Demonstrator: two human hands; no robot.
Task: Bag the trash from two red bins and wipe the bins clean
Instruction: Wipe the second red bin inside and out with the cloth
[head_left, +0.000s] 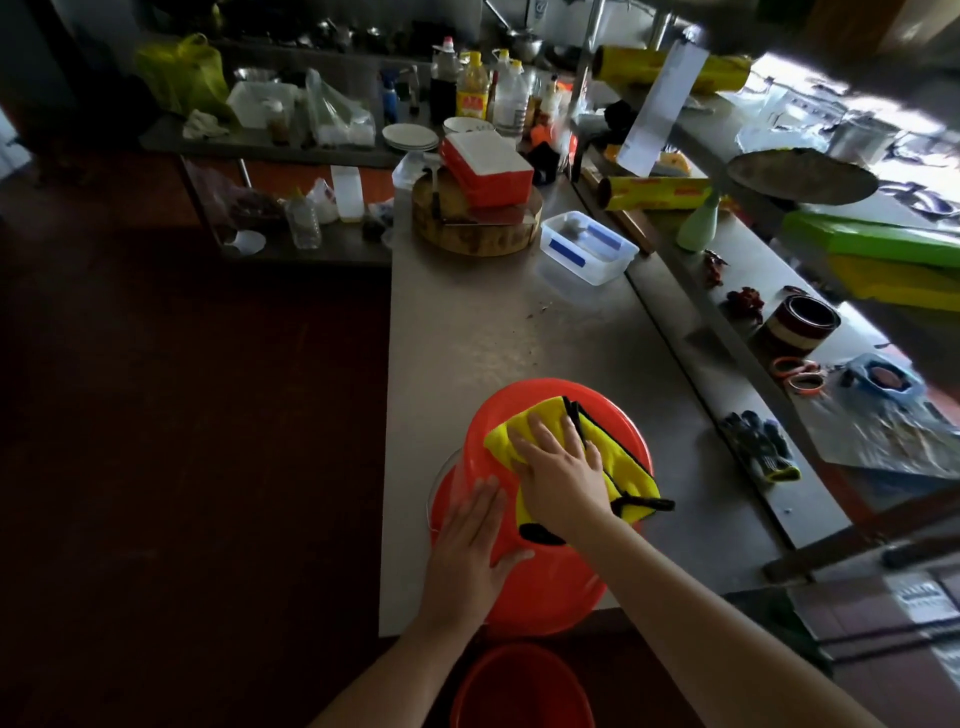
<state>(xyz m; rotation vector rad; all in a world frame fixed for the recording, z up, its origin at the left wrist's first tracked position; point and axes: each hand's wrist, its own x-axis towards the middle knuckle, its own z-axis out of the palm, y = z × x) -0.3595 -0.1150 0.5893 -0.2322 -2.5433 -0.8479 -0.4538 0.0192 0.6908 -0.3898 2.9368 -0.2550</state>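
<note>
A clear tub (589, 248) sits beside the chopping block (475, 228).

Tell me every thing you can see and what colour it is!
Upper bin: 1, red, counter's near edge.
Lower bin: 1, red, below that edge.
Cloth: 1, yellow and black, on upper bin.
Counter: 1, grey, centre.
Chopping block: 1, brown, counter's far end.
Box: 1, red and white, on chopping block.
Tub: 1, clear and blue, beside block.
Film rolls: 2, yellow, right side.
Gloves: 1 pair, dark, right ledge.
Bottles: several, mixed, far back.
Left hand: 1, flat on upper bin.
Right hand: 1, pressing the cloth.
</note>
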